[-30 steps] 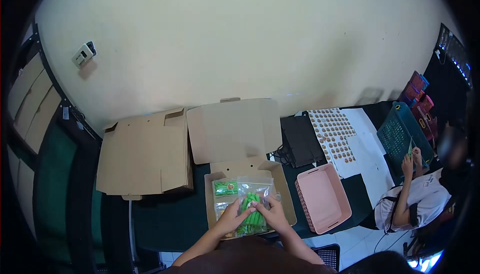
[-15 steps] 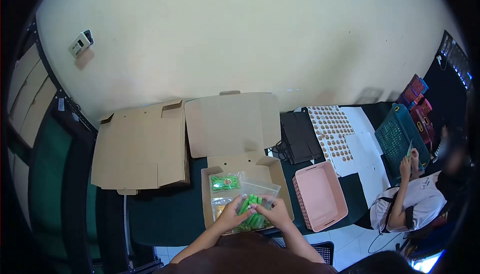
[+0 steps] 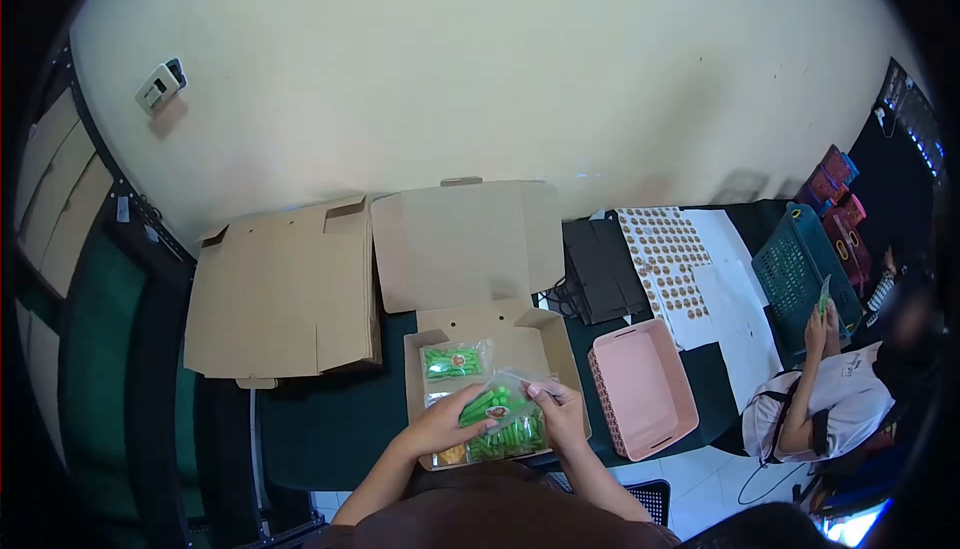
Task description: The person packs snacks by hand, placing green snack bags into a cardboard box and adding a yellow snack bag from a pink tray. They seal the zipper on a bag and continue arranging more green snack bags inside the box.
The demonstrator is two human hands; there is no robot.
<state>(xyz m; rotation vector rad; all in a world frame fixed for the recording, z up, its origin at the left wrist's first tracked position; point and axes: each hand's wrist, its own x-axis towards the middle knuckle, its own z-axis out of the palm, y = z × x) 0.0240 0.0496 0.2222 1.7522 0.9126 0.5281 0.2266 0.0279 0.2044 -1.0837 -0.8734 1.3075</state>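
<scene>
Both my hands hold a clear bag of green sticks point(image 3: 484, 406) above an open cardboard box point(image 3: 575, 374). My left hand point(image 3: 440, 424) wraps round the filled part of the bag. The fingers of my right hand point(image 3: 562, 412) pinch the bag's upper right edge. A round sticker shows on the bag. Inside the box, another bag of green sticks point(image 3: 453, 361) lies at the upper left, more green sticks point(image 3: 515, 438) lie under my hands, and something yellowish point(image 3: 449, 456) shows at the lower left.
Stacked flat cardboard boxes point(image 3: 280, 299) stand at the left. To the right are a pink basket point(image 3: 645, 389), a black folder-like item point(image 3: 603, 271), sticker sheets point(image 3: 665, 254) and a green basket point(image 3: 800, 274). A co-worker point(image 3: 825, 399) at the far right holds a small green packet.
The held bag has tilted and its top now lies folded over to the right. My right hand has shifted to its upper edge, while my left hand has moved slightly left.
</scene>
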